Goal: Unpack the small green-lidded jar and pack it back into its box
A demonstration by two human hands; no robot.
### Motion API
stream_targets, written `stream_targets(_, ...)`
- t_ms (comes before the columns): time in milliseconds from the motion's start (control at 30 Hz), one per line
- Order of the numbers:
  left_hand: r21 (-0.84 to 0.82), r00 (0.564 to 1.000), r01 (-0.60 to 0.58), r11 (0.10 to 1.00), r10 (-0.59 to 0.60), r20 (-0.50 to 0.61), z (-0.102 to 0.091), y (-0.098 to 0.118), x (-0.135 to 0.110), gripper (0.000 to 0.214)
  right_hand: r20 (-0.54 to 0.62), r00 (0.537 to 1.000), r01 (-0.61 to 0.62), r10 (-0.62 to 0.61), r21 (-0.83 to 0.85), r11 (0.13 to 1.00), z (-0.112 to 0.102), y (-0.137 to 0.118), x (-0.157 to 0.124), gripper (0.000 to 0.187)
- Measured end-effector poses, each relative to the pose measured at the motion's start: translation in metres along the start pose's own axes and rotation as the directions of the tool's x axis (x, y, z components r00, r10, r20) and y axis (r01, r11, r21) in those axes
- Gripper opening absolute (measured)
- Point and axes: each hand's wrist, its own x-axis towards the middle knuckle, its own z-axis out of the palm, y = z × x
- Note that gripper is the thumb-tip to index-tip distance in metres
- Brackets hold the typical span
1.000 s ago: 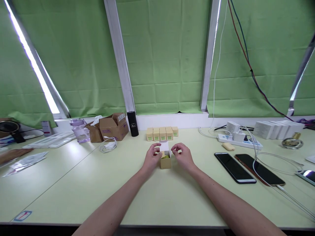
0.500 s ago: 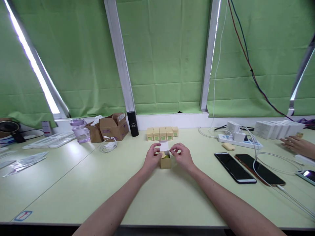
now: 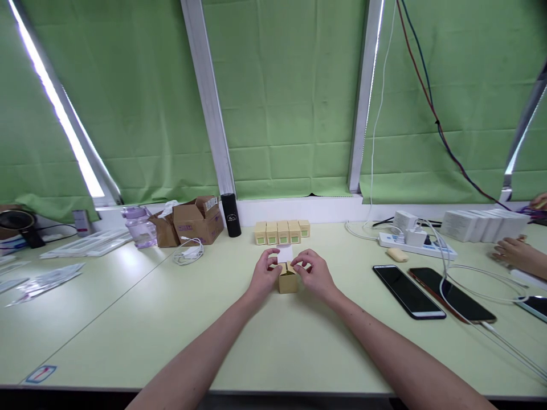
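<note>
A small tan cardboard box [image 3: 288,284] stands upright on the table, its white-lined lid [image 3: 285,254] raised at the back. Both side flaps lean inward over the opening, with a narrow dark gap between them. My left hand [image 3: 265,272] is closed on the left side and flap, fingers curled behind. From the right, my right hand [image 3: 313,270] has its fingertips pinched at the right flap. What lies inside is mostly hidden. Several similar closed small boxes [image 3: 277,233] stand in a row just beyond.
Left are a brown carton [image 3: 199,221], a black cylinder [image 3: 231,215], a purple-lidded bottle [image 3: 140,226] and a coiled white cable [image 3: 188,252]. Right are phones [image 3: 408,291], a power strip [image 3: 416,246], cables and white boxes [image 3: 482,225]. Another person's hand [image 3: 515,250] is at far right.
My right hand has moved slightly left, and the right flap now folds inward over the opening, covering the yellow-green content. My left hand stays put. The other person's hand shifted slightly.
</note>
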Motion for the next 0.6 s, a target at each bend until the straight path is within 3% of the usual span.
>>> stream_targets(600, 0.029, 1.0, -0.022, 0.999, 0.022, -0.02, -0.0003, 0.0033, -0.0037, 0.055, 0.047, 0.999, 0.019, -0.014, -0.118, 0.993, -0.0011, -0.0004, -0.0004, 0.017)
